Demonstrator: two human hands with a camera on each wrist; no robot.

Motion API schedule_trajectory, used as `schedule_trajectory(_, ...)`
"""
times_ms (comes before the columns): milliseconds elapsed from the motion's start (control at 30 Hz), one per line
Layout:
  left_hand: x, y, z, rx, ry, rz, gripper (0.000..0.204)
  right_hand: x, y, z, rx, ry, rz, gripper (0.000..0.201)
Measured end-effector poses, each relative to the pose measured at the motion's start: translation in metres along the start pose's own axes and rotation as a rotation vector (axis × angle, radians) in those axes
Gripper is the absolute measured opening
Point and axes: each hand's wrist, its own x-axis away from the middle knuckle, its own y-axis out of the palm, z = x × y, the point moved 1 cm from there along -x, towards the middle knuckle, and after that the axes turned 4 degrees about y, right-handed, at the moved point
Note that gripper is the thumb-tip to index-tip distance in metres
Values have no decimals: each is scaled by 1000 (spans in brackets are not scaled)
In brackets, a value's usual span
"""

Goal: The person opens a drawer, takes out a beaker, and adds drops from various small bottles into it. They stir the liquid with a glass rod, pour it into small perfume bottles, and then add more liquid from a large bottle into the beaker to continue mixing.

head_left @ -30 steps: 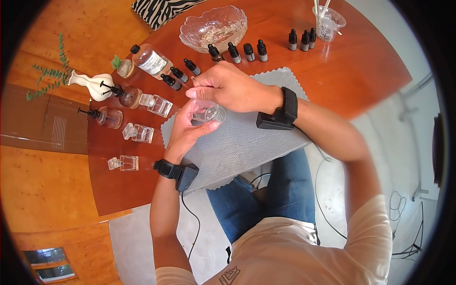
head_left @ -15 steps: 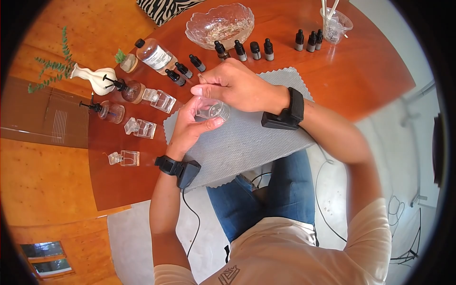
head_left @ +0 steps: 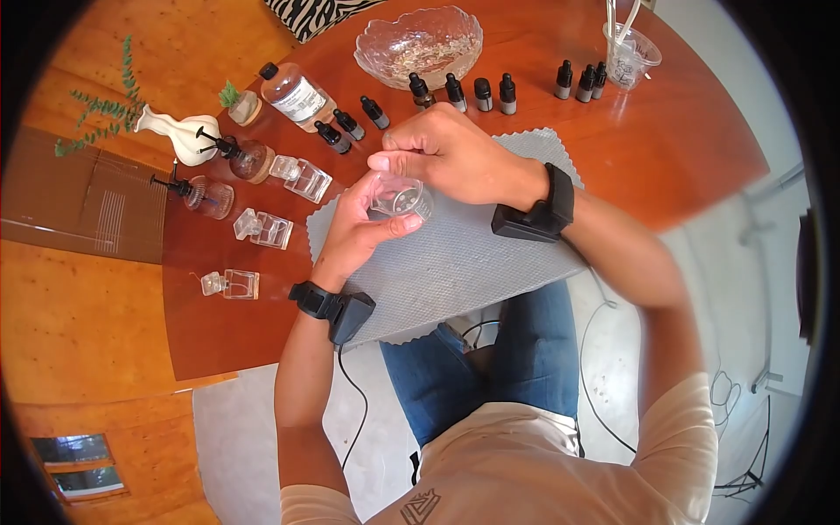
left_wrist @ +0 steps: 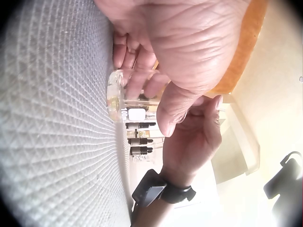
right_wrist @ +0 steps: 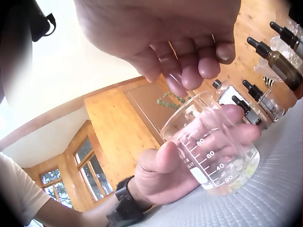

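My left hand (head_left: 378, 214) grips a small clear glass beaker (head_left: 400, 199) and holds it tilted just above the grey mat (head_left: 464, 258). The beaker (right_wrist: 213, 156) has printed volume marks and a little pale matter at its bottom. My right hand (head_left: 385, 162) hovers right over the beaker's rim with its fingertips (right_wrist: 199, 71) curled and bunched together. Nothing shows between them. In the left wrist view the beaker (left_wrist: 118, 97) lies between the left hand's (left_wrist: 149, 101) fingers and thumb, with the right hand (left_wrist: 194, 137) behind it.
On the wooden table beyond the mat stand a glass bowl (head_left: 420, 44), a row of dark dropper bottles (head_left: 459, 92), three more (head_left: 582, 80), and a plastic cup (head_left: 630, 57). Left are a labelled bottle (head_left: 297, 92), square glass bottles (head_left: 262, 229) and a white vase (head_left: 188, 136).
Both hands and the beaker have stayed together over the mat's far left part. A thin tip that stuck out of the right fingers earlier no longer shows.
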Motion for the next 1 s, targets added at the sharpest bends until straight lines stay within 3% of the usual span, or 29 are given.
schedule_trajectory(367, 0, -1, -1, -22, 11, 11, 77, 0, 4, 5, -142, 28, -33, 33)
schedule_trajectory(567, 1, -1, 0, -11, -18, 1, 80, 0, -1, -4, -75, 65, -40, 33)
schedule_trajectory(767, -1, 0, 5, -35, 0, -1, 81, 0, 7, 6, -166, 63, 22, 33)
schedule_trajectory(1000, 1, -2, 0, -12, -15, 5, 79, 1, 0, -5, -30, 29, -13, 36)
